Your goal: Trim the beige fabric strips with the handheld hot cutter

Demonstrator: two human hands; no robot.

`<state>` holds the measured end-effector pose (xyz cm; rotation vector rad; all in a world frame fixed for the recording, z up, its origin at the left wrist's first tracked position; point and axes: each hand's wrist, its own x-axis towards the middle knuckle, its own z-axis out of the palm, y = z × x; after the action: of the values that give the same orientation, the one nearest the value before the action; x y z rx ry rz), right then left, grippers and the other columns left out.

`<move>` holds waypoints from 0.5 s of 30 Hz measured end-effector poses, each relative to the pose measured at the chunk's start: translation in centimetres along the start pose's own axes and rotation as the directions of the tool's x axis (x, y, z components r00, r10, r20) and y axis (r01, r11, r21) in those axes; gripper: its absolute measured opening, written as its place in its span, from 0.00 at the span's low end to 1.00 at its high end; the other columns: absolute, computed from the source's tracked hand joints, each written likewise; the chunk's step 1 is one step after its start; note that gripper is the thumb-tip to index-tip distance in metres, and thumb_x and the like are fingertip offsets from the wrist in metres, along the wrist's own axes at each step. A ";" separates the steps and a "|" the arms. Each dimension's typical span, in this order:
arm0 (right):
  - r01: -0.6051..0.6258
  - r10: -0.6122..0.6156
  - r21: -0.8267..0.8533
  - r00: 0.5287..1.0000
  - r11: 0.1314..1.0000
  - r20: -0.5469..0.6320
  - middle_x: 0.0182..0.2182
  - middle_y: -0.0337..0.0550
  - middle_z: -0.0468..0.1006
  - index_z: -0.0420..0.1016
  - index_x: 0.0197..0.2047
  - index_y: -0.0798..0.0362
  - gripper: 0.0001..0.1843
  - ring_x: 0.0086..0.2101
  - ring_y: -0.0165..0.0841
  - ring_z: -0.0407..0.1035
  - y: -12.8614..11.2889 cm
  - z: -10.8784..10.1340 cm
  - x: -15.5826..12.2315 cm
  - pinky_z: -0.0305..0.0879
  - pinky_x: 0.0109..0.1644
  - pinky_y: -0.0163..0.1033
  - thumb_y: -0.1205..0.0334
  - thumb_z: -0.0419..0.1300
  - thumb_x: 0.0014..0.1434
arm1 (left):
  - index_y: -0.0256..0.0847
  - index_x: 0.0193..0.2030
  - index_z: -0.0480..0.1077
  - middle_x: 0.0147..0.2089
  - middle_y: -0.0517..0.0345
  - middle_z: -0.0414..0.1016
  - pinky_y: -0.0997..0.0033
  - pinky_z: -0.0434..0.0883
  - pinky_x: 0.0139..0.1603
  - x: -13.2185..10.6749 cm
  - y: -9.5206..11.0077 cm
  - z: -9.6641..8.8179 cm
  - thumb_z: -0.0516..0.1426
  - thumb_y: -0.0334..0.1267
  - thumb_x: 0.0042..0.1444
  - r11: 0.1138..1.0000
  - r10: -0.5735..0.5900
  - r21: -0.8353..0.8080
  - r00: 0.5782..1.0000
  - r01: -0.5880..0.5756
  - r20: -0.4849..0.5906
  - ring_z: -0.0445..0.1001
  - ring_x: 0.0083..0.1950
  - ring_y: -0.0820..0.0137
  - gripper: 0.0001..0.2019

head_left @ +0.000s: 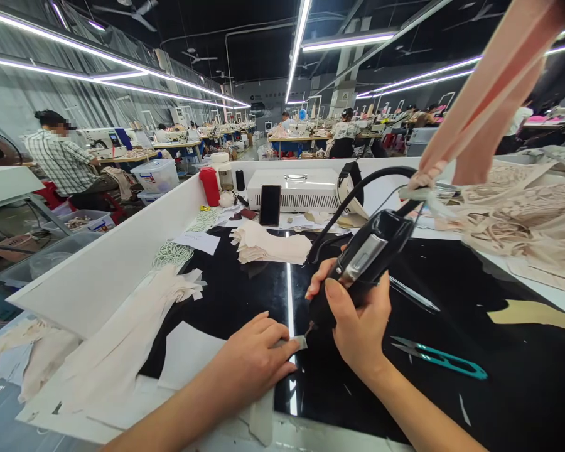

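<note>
My right hand [360,320] is wrapped round a black corded handheld tool [365,251] with a metal plate on its side. Its thin metal tip points down at the end of a small pale fabric strip [301,343]. My left hand [263,345] grips that strip against the black glossy work surface [339,383], its fingers closed over most of it. Whether the tip touches the strip, I cannot tell. Twisted pink fabric [480,107] is tied near the tool's cord end and stretches up to the right. A white sheet [191,355] lies beside my left hand.
Teal thread snips [442,361] and a pen-like tool [414,294] lie right of my hands. Stacked cream fabric pieces [270,243], a phone [270,205] and a white vented box [294,187] stand behind. Beige fabric [532,213] heaps at right; a long fabric bundle [127,333] lies left.
</note>
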<state>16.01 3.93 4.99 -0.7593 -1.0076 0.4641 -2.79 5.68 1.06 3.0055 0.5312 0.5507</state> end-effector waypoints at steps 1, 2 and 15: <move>0.005 -0.005 -0.003 1.000 1.000 0.007 0.33 0.31 0.79 0.66 0.49 0.45 0.17 0.26 0.29 0.74 0.1 0.0 -0.1 0.75 0.29 0.36 0.61 0.69 0.62 | 0.39 0.60 0.72 0.49 0.52 0.76 0.49 0.74 0.65 0.0 0.0 0.0 0.62 0.37 0.71 1.000 -0.002 -0.002 1.000 0.002 0.002 0.77 0.49 0.62 0.14; 0.009 -0.009 -0.006 1.000 1.000 0.010 0.34 0.31 0.79 0.66 0.48 0.45 0.16 0.26 0.28 0.74 0.1 0.0 -0.1 0.75 0.30 0.36 0.61 0.69 0.63 | 0.39 0.60 0.72 0.49 0.52 0.76 0.50 0.74 0.65 0.0 0.0 0.0 0.62 0.37 0.71 1.000 -0.003 -0.004 1.000 0.003 0.004 0.76 0.49 0.62 0.13; -0.035 0.036 0.051 0.999 0.998 -0.013 0.33 0.31 0.79 0.68 0.48 0.44 0.16 0.26 0.28 0.74 -0.7 0.0 -0.7 0.76 0.30 0.35 0.65 0.68 0.62 | 0.39 0.59 0.73 0.50 0.53 0.76 0.51 0.76 0.61 0.1 0.2 -0.3 0.67 0.35 0.66 1.000 -0.003 0.007 1.000 0.003 0.019 0.75 0.48 0.61 0.17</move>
<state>15.69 3.01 5.08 -0.7348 -0.9675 0.5128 -2.74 5.52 1.39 3.0127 0.5372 0.5214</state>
